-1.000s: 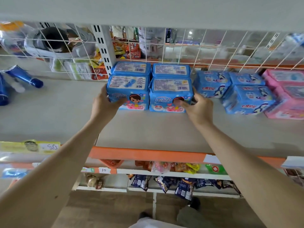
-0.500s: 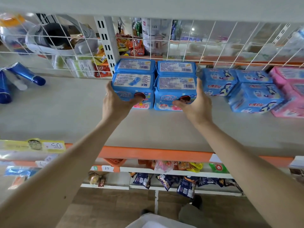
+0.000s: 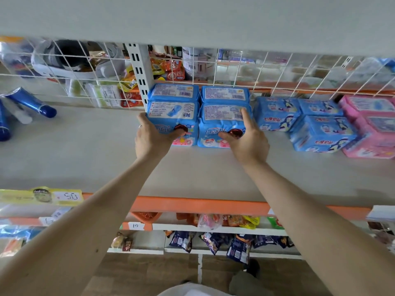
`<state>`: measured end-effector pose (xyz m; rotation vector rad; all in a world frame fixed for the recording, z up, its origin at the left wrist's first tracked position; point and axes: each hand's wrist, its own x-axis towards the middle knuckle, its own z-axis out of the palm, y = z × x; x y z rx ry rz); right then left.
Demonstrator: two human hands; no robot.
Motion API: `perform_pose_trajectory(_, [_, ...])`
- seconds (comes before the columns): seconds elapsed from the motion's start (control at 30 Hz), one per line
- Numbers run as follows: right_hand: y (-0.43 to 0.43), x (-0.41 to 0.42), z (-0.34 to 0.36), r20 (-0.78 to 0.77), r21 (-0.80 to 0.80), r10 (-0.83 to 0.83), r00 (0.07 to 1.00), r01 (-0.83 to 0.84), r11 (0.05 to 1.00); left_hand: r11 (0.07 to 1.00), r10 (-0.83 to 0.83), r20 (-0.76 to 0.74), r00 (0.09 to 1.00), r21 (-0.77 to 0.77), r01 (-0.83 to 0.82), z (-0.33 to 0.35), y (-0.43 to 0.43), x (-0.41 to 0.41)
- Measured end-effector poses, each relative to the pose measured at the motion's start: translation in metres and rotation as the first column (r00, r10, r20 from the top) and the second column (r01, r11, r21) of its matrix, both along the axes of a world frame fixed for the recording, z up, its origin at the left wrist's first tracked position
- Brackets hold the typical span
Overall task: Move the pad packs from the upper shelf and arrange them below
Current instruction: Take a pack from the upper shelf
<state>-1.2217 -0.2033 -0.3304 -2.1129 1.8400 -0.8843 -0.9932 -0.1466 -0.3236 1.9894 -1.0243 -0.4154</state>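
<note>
Four light-blue pad packs stand in a two-by-two block at the back of the grey shelf [image 3: 85,159]. My left hand [image 3: 149,139] grips the front left pack [image 3: 173,113], thumb on its front face. My right hand [image 3: 248,142] grips the front right pack [image 3: 222,115], thumb on the front and a finger up its right side. Behind them stand the rear left pack [image 3: 174,91] and the rear right pack [image 3: 225,94], against the wire mesh.
To the right lie several blue packs [image 3: 320,131] with a dark figure print and pink packs [image 3: 372,124]. Blue tubes [image 3: 30,101] lie at the far left. An orange shelf lip [image 3: 192,205] runs below, with snack bags [image 3: 213,242] on lower shelves.
Both hands have shifted from the packs' outer sides onto their fronts and closed round them. The view has tilted slightly; the packs have stayed in place.
</note>
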Motion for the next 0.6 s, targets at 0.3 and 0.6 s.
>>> perform_pose_trajectory(0.3, [0.035, -0.027, 0.017, -0.132, 0.042, 0.067, 0.989, -0.062, 0.997, 0.979, -0.175, 0.488, 0.855, -0.008, 0.204, -0.013, 0.049, -0.016])
perform_pose_trajectory(0.6, [0.087, -0.048, 0.038, -0.245, 0.007, 0.234, 0.941, -0.24, 0.971, 0.919, -0.354, 0.625, 0.696, 0.096, 0.381, 0.004, 0.101, -0.064])
